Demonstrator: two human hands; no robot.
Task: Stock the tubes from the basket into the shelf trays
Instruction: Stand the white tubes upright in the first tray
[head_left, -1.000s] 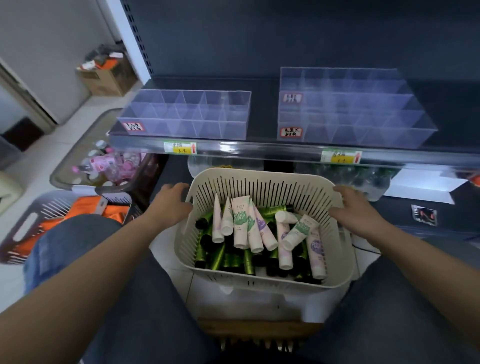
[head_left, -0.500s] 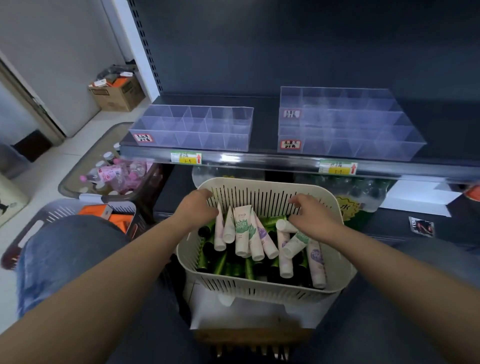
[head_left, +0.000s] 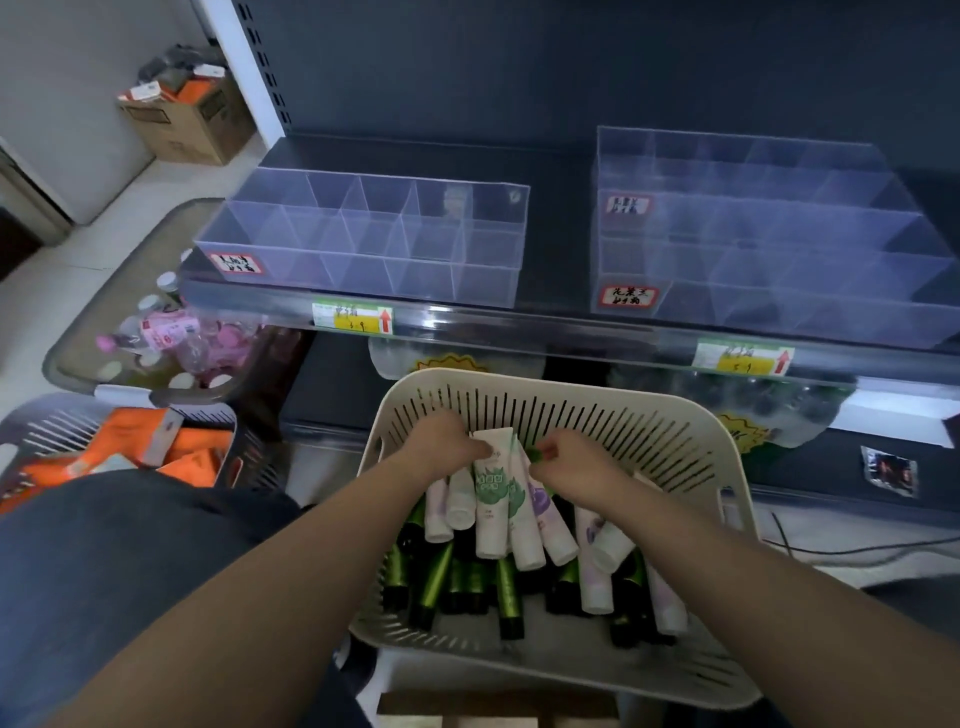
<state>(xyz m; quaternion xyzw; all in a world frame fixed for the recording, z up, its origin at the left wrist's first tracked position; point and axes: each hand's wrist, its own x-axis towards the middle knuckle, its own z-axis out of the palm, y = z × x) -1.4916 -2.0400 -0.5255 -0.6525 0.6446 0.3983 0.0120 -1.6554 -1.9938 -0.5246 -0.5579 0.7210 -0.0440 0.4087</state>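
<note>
Below the shelf (head_left: 545, 332) lip, a slotted cream plastic basket (head_left: 691, 431) holds heaped smooth white and glossy green tubes (head_left: 519, 566) | left hand (head_left: 439, 449) pinches the flat crimped end of a white tube (head_left: 491, 499) | right hand (head_left: 571, 462), fingers curled, nips the tip of a green tube (head_left: 537, 456) | clear partitioned plastic trays (head_left: 363, 244) sit above on the shelf.

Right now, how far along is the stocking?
Done: nothing; the left tray and right tray hold no tubes. In hand: the left hand grips a white tube in the basket; the right hand pinches the end of a green tube. Left: the whole pile of tubes.
</note>
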